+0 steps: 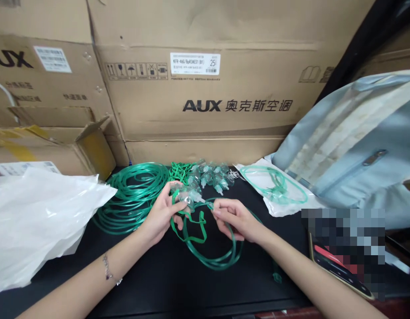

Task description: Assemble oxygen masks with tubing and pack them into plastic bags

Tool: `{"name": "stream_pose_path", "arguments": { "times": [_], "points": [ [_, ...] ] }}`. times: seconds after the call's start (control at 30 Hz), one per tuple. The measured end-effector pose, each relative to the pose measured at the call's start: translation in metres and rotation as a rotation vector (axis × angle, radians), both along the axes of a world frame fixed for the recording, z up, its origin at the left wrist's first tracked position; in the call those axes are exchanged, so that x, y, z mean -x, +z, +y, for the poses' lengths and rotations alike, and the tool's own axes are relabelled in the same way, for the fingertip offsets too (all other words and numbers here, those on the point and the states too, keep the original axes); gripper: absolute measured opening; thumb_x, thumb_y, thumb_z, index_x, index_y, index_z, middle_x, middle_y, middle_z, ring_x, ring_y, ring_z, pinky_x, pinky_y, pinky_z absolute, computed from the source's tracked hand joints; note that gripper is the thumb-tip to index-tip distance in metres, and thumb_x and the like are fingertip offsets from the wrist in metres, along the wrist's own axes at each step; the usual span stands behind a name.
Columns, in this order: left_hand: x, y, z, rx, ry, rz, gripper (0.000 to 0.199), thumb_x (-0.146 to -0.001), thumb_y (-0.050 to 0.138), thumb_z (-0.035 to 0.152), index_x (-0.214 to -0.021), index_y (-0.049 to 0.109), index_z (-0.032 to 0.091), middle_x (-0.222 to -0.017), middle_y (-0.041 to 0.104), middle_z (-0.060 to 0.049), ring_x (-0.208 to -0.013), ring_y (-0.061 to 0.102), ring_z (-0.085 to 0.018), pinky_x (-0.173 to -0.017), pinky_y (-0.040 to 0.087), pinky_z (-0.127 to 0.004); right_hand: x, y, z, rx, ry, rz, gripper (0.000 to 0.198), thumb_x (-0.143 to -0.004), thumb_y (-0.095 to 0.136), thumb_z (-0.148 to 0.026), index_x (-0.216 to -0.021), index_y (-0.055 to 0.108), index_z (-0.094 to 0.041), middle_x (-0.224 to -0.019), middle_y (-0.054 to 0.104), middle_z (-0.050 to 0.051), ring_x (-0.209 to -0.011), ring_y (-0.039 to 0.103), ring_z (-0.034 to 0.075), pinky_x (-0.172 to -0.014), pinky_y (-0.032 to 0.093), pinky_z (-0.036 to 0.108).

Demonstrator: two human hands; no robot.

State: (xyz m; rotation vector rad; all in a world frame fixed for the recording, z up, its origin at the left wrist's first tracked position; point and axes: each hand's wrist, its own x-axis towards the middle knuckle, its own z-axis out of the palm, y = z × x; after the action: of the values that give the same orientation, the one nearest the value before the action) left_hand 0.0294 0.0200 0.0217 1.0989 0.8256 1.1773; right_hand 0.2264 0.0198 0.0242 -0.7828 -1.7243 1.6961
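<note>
Over the middle of the bench (pixel 165 288), the left hand (pixel 167 212) grips a clear mask (pixel 191 193), its green strap (pixel 199 240) dangling, while the right hand (pixel 234 218) pinches the end of a looped green tube (pixel 220 266) at the mask's spout (pixel 198 199) (I cannot tell whether they touch). Along the back edge sit a tubing coil (pixel 125 201), a heap of straps (pixel 180 173) and more masks (pixel 210 176); a packet (pixel 276 208) lies toward the back right corner.

The clear plastic mask (pixel 192 195) in the left hand (pixel 163 212) is before the pile of clear masks (pixel 207 174). On the black surface (pixel 152 279), the coiled green plastic tubing (pixel 125 192) lies left of this pile; the brown cardboard boxes (pixel 158 119) stand behind.
</note>
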Motion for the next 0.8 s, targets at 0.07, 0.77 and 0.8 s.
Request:
{"name": "stream_pose_path", "arguments": {
  "times": [0.07, 0.77, 0.8],
  "points": [
    [0.0015, -0.0017, 0.0011, 0.011, 0.001, 0.002, 0.042, -0.068, 0.064, 0.016, -0.100, 0.039, 0.026, -0.067, 0.054, 0.006, -0.050, 0.055, -0.010, -0.028, 0.041, -0.013, 0.0009, -0.0082, -0.0003, 0.033, -0.022, 0.058, 0.027, -0.084, 0.048, -0.038, -0.069, 0.042, -0.017, -0.041, 0.048, -0.009, -0.024, 0.025, 0.000, -0.023, 0.016, 0.010],
    [-0.0024, -0.0042, -0.0040, -0.037, -0.045, 0.104, 0.042, -0.068, 0.065, 0.021, -0.098, 0.036, 0.025, -0.081, 0.054, 0.004, -0.053, 0.059, -0.011, -0.027, 0.044, -0.015, 0.0027, -0.0119, -0.0033, 0.046, -0.075, -0.035, 0.028, -0.081, 0.051, -0.040, -0.068, 0.044, -0.017, -0.039, 0.047, -0.009, -0.025, 0.024, 0.000, -0.024, 0.016, 0.010],
    [-0.0024, -0.0042, -0.0037, -0.038, -0.047, 0.114, 0.041, -0.068, 0.065, 0.021, -0.098, 0.036, 0.025, -0.086, 0.056, 0.002, -0.053, 0.059, -0.011, -0.026, 0.043, -0.014, 0.0026, -0.0117, -0.0030, 0.044, -0.075, -0.043, 0.028, -0.081, 0.051, -0.040, -0.068, 0.044, -0.016, -0.038, 0.047, -0.009, -0.025, 0.025, 0.000, -0.024, 0.016, 0.010]
  ]
}}
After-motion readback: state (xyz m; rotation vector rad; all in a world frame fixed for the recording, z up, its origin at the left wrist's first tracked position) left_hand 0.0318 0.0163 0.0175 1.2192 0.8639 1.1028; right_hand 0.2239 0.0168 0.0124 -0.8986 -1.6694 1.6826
